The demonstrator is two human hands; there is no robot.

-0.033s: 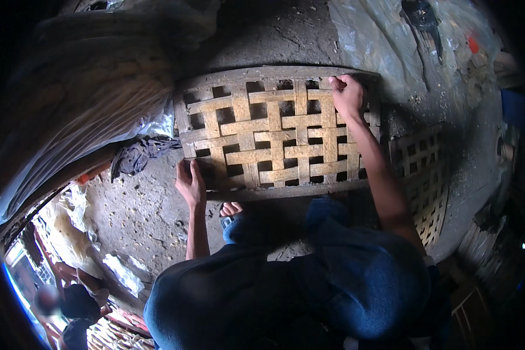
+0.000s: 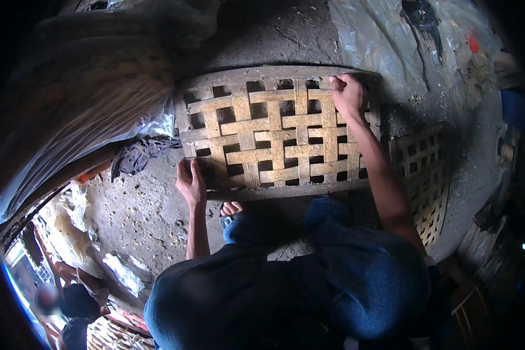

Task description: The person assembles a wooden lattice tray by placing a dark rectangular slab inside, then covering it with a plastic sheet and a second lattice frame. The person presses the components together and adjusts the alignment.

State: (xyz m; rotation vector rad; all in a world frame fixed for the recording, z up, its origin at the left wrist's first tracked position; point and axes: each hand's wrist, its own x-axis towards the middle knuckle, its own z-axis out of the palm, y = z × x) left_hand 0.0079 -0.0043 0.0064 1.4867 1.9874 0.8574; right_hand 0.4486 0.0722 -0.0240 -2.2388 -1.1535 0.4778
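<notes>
In front of my knees a rectangular woven bamboo panel (image 2: 280,136) with a wooden frame lies tilted slightly, its flat strips crossing with square gaps between them. At its near left corner, my left hand (image 2: 191,184) grips the frame, thumb on the near side and fingers partly hidden. My right hand (image 2: 349,98) reaches across to the far right part and is closed there against the lattice and rim. What its curled fingers pinch is partly hidden.
A second woven panel (image 2: 426,181) lies at the right. Plastic sheeting (image 2: 385,41) spreads at the far right, and more covers a bulky heap (image 2: 99,99) on the left. Dark cloth (image 2: 143,154) lies beside it. A person (image 2: 79,303) is at the lower left near pale sticks (image 2: 114,338).
</notes>
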